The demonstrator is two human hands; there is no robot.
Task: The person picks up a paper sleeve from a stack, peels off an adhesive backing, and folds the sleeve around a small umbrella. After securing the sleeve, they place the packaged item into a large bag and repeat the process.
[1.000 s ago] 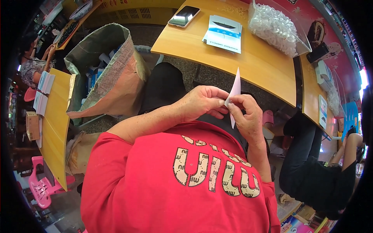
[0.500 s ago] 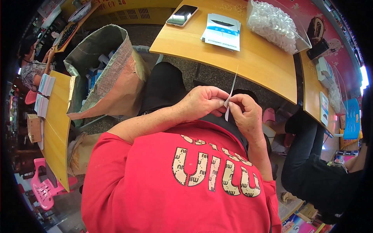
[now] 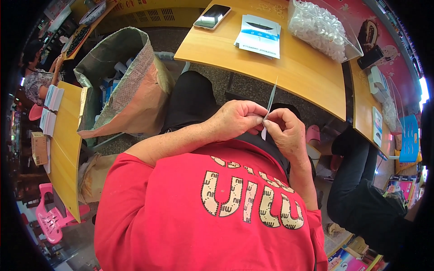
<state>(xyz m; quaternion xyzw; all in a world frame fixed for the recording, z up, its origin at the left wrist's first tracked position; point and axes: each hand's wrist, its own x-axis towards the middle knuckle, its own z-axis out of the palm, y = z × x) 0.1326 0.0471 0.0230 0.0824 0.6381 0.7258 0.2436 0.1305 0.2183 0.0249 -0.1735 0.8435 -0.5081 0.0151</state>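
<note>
Above my lap, my left hand point(image 3: 240, 118) and my right hand point(image 3: 285, 131) meet, fingers pinched round a thin printed card point(image 3: 272, 97) that I see almost edge-on. Its upper end points toward the table; a pale piece shows below the fingertips, and I cannot tell whether it is part of the card. Farther off on the wooden table point(image 3: 312, 86) lies a stack of white and blue cards point(image 3: 259, 37) with a dark umbrella picture. To its right stands a clear plastic bin point(image 3: 352, 45) full of white translucent plastic pieces point(image 3: 318, 31).
A phone point(image 3: 212, 17) lies at the table's far left. Left of my knee stands a large open woven sack point(image 3: 135, 90) with blue and white things inside. A pink chair point(image 3: 49, 217) is at lower left. Another person in dark clothes point(image 3: 366, 194) sits at right; another is at far left.
My hands stay in almost the same place, with the fingertips shifting slightly on the card. The card has turned a little. At right, the other person's arm has moved lower.
</note>
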